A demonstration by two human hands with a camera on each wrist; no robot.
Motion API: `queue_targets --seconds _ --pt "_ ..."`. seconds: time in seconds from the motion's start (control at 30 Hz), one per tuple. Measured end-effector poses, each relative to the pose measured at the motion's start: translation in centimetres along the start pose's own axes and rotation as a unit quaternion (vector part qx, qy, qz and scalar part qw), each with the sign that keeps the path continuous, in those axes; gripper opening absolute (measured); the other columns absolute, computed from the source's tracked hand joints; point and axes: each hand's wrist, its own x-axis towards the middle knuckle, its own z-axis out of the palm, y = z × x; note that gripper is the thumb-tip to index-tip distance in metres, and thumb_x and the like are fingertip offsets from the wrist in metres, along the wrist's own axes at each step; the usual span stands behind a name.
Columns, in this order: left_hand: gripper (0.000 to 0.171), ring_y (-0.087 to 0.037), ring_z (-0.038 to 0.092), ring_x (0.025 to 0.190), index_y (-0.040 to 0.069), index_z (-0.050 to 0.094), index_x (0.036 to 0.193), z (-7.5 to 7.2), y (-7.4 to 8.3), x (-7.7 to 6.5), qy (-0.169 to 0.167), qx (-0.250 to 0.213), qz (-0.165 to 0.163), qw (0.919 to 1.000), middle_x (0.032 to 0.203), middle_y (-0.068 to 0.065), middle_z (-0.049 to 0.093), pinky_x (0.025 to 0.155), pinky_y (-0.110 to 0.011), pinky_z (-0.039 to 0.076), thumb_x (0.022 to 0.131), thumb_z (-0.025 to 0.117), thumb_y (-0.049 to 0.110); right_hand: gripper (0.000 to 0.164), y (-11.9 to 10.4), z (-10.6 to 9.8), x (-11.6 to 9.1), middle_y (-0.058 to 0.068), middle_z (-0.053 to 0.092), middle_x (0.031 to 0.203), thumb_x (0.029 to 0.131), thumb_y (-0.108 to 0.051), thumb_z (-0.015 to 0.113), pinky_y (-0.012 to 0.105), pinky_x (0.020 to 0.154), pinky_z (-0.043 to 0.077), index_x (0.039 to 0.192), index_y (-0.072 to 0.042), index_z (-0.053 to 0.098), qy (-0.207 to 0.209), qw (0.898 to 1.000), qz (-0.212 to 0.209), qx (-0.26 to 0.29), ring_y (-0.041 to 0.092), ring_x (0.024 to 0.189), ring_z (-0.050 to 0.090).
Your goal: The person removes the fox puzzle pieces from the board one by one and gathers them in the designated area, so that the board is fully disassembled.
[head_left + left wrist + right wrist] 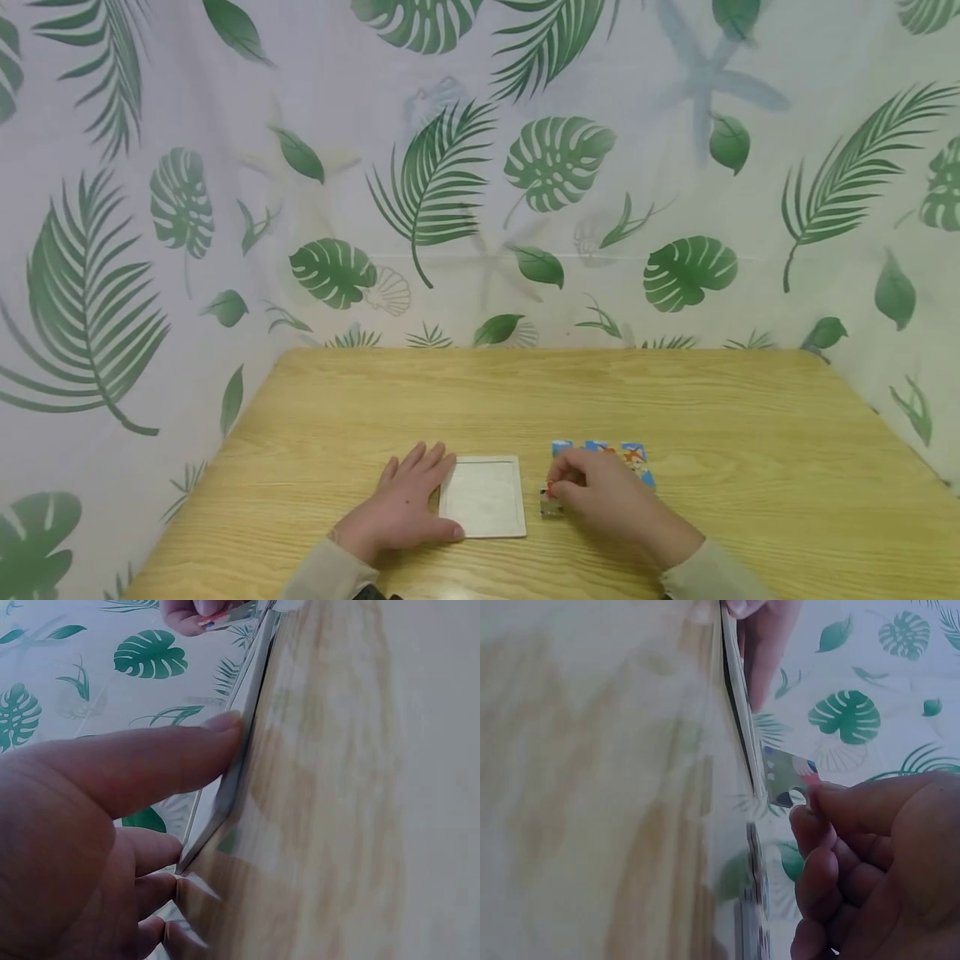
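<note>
A square white puzzle tray (521, 500) with a raised rim lies on the table, its inside bare. My left hand (408, 506) rests along its left side, fingers stretched, with the thumb at the near edge; in the left wrist view the thumb (180, 754) touches the tray's rim. Just right of the tray, my right hand (611, 498) pinches a small puzzle piece (789, 778) between thumb and index finger. That piece is tilted up, with a notch cut in its edge and a red patch. Several more colourful puzzle pieces (634, 452) lie beyond and partly behind the right hand.
The wood-grain table (360, 400) reaches back to a white curtain (465, 317) printed with green leaves, which also runs down both sides. Table surface shows behind the tray and to the right of the pieces.
</note>
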Motion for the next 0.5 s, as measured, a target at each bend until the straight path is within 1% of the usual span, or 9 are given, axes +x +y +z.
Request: queue_targets --seconds 0.07,0.23,0.37,0.5 --pt "0.101 -0.042 0.008 0.152 0.003 0.032 0.158 -0.1 0.0 -0.1 -0.001 0.001 0.0 1.0 0.165 -0.019 0.019 0.115 -0.069 0.001 0.083 0.079 0.05 0.01 0.3 -0.5 -0.4 -0.01 0.069 0.085 0.101 -0.016 0.064 0.026 0.062 0.048 0.091 -0.016 0.066 -0.008 1.0 0.002 0.005 0.011 0.073 0.06" --pt "0.1 -0.041 0.007 0.153 0.005 0.031 0.159 -0.1 -0.1 0.0 -0.006 -0.001 0.001 1.0 0.166 -0.017 0.018 0.115 -0.07 0.001 0.084 0.078 0.051 0.012 0.8 -1.1 -0.9 -0.009 0.066 0.081 0.101 -0.021 0.065 0.025 0.052 0.043 0.09 -0.017 0.066 -0.009 1.0 0.008 -0.013 0.009 0.06 0.051" --pt "0.101 -0.041 0.006 0.153 0.005 0.031 0.159 0.0 -0.2 0.0 -0.005 0.001 0.0 1.0 0.166 -0.017 0.018 0.115 -0.07 0.001 0.084 0.078 0.052 0.015 1.2 -1.1 -0.9 -0.011 0.064 0.081 0.1 -0.021 0.066 0.025 0.054 0.043 0.085 -0.019 0.064 -0.003 0.999 0.0 -0.042 0.007 0.064 0.051" --pt "0.101 -0.041 0.007 0.153 0.005 0.031 0.159 0.0 -0.3 0.0 -0.005 0.003 0.001 1.0 0.166 -0.018 0.018 0.114 -0.07 0.001 0.084 0.078 0.052 0.018 1.1 -1.0 -1.1 -0.013 0.062 0.076 0.099 -0.02 0.067 0.024 0.055 0.042 0.081 -0.02 0.064 0.006 0.997 0.0 -0.073 0.006 0.063 0.05"
